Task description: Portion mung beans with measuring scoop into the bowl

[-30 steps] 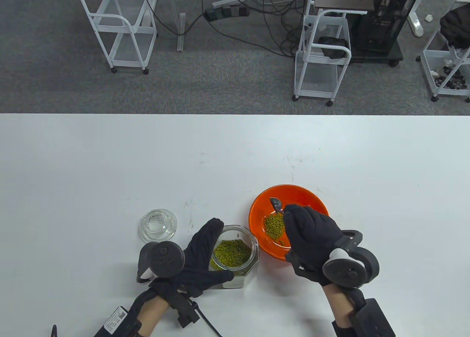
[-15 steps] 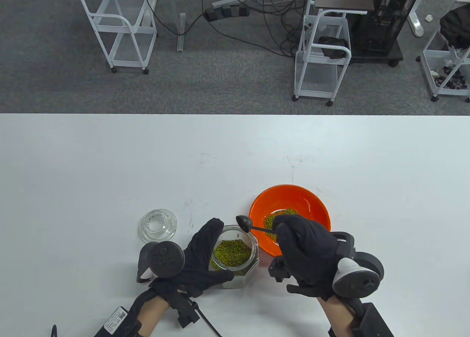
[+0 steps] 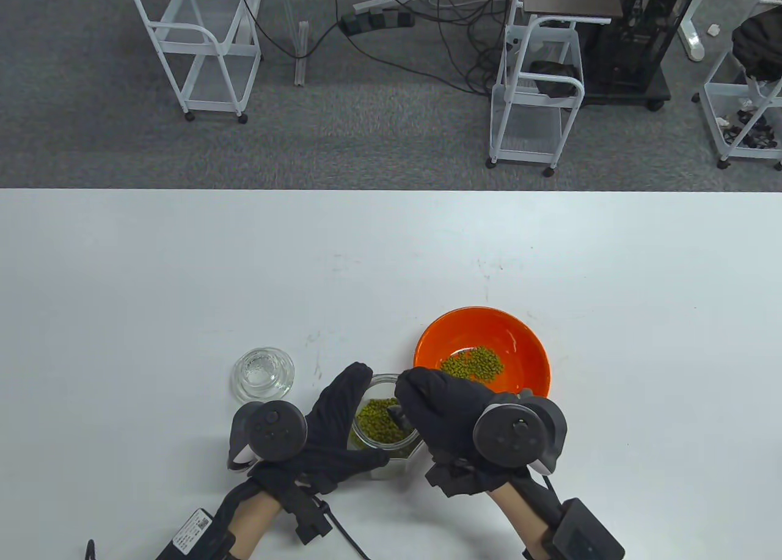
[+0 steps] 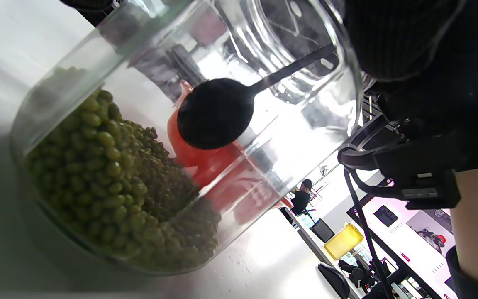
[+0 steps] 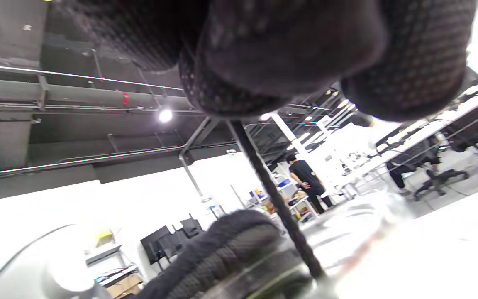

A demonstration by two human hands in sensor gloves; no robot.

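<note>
Scoop (image 4: pixel 216 113) below right-hand fingers (image 5: pixel 280 54), inside jar (image 3: pixel 391 456)

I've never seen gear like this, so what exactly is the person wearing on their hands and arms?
Both the left hand and right hand wear black knit gloves. A round, dark grey tracker with buttons sits on each hand's back. Black boxes are strapped at the bare wrists, with a black cable on the left.

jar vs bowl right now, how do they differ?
The glass jar is clear with angular sides; the orange bowl is opaque and round. The left hand holds the jar, and the scoop is inside it; nothing touches the bowl. Both hold mung beans, more in the jar.
</note>
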